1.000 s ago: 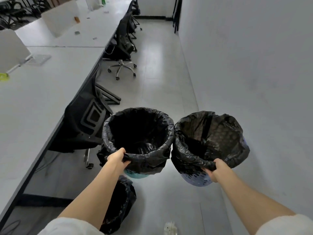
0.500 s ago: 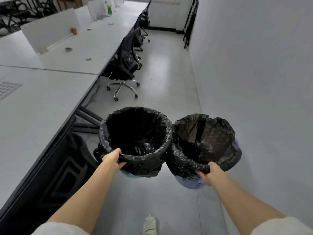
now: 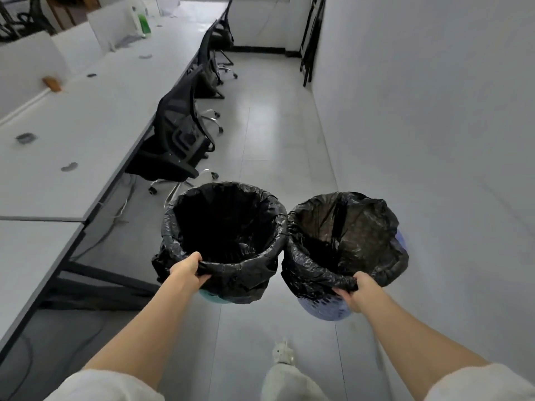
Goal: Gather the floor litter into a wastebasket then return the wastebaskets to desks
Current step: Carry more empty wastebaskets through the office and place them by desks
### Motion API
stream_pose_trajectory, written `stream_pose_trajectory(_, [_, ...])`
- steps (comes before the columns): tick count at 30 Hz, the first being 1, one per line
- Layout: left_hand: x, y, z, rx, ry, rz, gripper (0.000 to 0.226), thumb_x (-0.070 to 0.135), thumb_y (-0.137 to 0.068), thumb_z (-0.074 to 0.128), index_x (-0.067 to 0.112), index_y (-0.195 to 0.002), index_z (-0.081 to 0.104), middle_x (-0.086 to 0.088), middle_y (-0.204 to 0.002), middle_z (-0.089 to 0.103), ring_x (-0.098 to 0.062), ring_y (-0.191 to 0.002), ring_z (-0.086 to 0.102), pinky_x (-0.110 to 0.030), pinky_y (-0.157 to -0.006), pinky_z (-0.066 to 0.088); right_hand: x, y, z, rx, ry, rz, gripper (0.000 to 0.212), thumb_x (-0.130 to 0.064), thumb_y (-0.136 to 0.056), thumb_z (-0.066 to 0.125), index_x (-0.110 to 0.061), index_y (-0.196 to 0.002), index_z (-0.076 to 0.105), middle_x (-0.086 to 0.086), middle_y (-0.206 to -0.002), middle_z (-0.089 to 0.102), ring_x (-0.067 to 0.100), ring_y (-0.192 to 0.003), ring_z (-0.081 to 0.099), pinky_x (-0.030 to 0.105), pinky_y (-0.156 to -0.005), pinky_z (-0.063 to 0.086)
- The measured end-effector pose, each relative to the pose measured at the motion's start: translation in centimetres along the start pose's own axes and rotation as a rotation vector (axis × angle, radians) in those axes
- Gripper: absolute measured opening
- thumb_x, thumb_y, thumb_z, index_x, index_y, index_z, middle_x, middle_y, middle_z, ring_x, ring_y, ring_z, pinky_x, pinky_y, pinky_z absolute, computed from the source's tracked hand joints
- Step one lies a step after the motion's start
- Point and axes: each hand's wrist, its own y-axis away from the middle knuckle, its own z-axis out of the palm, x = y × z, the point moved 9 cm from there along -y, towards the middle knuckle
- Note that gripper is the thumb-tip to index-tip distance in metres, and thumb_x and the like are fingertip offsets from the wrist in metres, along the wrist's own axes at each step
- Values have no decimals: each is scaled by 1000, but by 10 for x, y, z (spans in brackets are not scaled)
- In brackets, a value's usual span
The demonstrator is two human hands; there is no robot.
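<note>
Two bag-lined wastebaskets [image 3: 225,227] in hands [image 3: 186,269]

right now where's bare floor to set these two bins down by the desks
Free: the tiled aisle between the nearest office chair and the right wall, and the floor just ahead of the left wastebasket and right wastebasket. Crowded: under the desk, where cables and frame legs lie, and around the chair's wheeled base. Left hand and right hand each grip a rim.

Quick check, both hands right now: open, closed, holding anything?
Left hand: closed on the near rim of the teal wastebasket.
Right hand: closed on the near rim of the purple wastebasket.
</note>
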Motion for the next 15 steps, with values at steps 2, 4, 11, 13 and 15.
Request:
stream_pose_trajectory(2, [37,-30,50,-4,-7,-34,27,3,-83,58,4,-107,46,-18,-132,52,-36,-117,53,-46,-86,53,-45,-29,56,-11,-12,21,47,-10,-93,47,-9,-140,42,11,-145,43,37,-129,43,47,-94,51])
stream_pose_trajectory(4, [70,-51,90,13,6,-53,28,4,-83,59,4,-108,47,-18,-132,52,-37,-118,53,-45,-86,54,-86,-53,104,14,14,17,47,-10,-92,48,-9,-139,43,11,-143,45,36,-127,46,47,-95,51])
stream_pose_trajectory(11, [199,-146,220,13,24,-80,30,4,-82,59,1,-110,49,-17,-130,52,-36,-115,54,-44,-81,55,-201,-155,282,-12,57,-32,48,-12,-87,50,-10,-135,44,11,-141,45,36,-124,47,45,-80,59])
stream_pose_trajectory(13, [239,-186,261,1,10,-106,38,4,-81,59,-1,-118,50,-16,-129,54,-35,-114,55,-42,-74,54,-228,-200,325,9,62,-43,51,-12,-82,54,-11,-132,46,9,-139,47,36,-122,48,44,-52,59])
stream_pose_trajectory(15, [282,-226,303,-11,10,-99,35,4,-81,58,-1,-115,51,-17,-128,55,-35,-113,56,-43,-74,53,-253,-234,374,5,80,-59,51,-12,-83,53,-12,-133,46,8,-139,46,37,-123,47,43,-44,57])
